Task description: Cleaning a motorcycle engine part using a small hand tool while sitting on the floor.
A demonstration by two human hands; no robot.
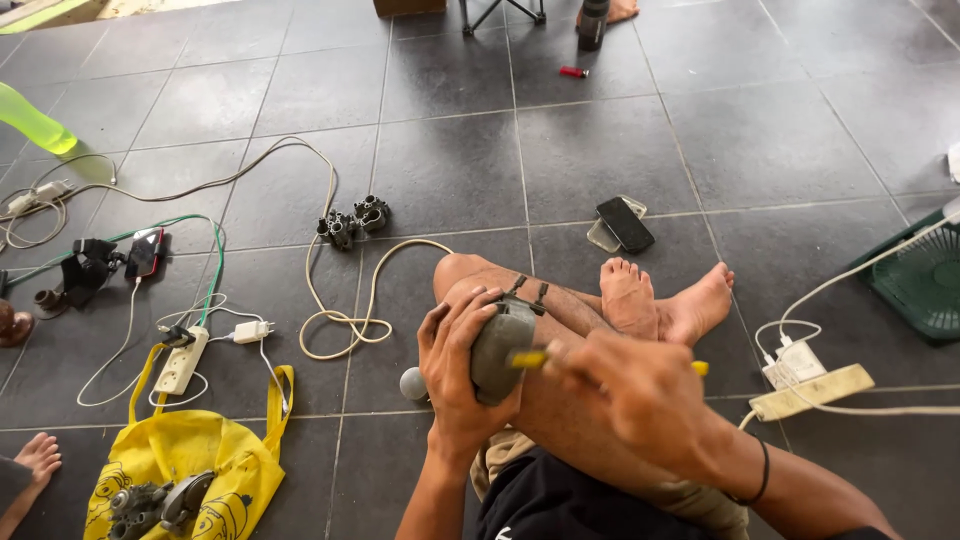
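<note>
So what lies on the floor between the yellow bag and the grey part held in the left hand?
Head view: only bare grey floor tile between the yellow bag and the grey part in the left hand.

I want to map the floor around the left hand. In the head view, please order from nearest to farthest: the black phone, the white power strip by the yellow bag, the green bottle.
From the left hand:
1. White power strip, to its left.
2. Black phone, ahead and to the right.
3. Green bottle, far upper left.
</note>
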